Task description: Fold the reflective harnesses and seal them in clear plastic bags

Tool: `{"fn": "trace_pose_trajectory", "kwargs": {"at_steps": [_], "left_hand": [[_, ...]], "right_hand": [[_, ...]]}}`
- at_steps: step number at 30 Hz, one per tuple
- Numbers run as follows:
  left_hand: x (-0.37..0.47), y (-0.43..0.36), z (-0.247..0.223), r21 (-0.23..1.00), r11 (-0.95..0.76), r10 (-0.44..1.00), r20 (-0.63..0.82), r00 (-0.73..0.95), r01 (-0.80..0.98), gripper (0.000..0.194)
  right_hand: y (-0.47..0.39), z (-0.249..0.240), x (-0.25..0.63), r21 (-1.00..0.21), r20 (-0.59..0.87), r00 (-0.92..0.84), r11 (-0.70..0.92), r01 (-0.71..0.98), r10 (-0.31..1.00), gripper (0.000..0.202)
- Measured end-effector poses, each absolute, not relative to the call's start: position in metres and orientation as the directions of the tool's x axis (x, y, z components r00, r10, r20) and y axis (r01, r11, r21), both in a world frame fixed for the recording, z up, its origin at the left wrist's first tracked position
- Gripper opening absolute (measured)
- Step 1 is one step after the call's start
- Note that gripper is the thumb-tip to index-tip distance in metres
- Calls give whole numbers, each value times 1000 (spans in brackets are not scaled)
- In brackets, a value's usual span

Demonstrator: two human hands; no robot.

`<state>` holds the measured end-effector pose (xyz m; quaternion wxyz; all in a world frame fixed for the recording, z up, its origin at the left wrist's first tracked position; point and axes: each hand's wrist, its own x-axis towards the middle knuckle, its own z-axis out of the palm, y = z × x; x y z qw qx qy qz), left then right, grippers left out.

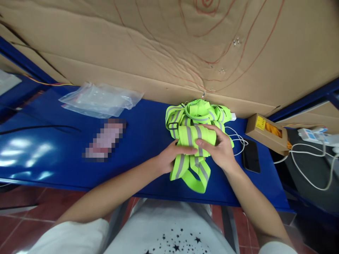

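Both my hands hold a folded bundle of neon yellow-green reflective strap (189, 135) with grey stripes, low over the blue table. My left hand (171, 155) closes on its left side, with the fingers partly hidden by the folds. From the right, my right hand (221, 146) grips it, thumb on the front and fingers over the top. A loop of the strap hangs below toward the table's front edge. Behind the bundle lies a heap of more reflective straps (198, 109), and a black buckle (173, 125) shows at its left.
Clear plastic bags (102, 100) and a pixelated item (106, 139) lie on the blue table (148, 123) to the left. At right are a black phone (251, 157), a white cable (242, 141) and a cardboard box (267, 132). A cardboard panel (159, 46) stands behind.
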<state>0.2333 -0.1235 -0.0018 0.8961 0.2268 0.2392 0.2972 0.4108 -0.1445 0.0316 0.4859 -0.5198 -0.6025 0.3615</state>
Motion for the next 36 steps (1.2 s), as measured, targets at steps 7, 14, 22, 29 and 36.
{"fn": "trace_pose_trajectory", "kwargs": {"at_steps": [7,14,22,29,36], "left_hand": [[234,-127,-10,470,798,520,-220,826,-377,36],[233,-128,-8,513,773,539,-220,813,-374,42],[228,-127,-6,443,702,643,-56,764,-558,89],[225,-117,4,602,576,740,-95,666,-553,78],[221,-124,15,819,195,705,266,657,-540,67]], "right_hand": [[-154,26,418,-615,639,-105,588,526,762,57],[-162,21,441,-556,581,-343,667,496,738,32],[-167,32,449,-639,496,-455,666,384,739,40],[-155,18,452,-932,263,-348,330,149,900,37],[-164,-11,436,-953,-180,-363,-253,-165,914,63]]}}
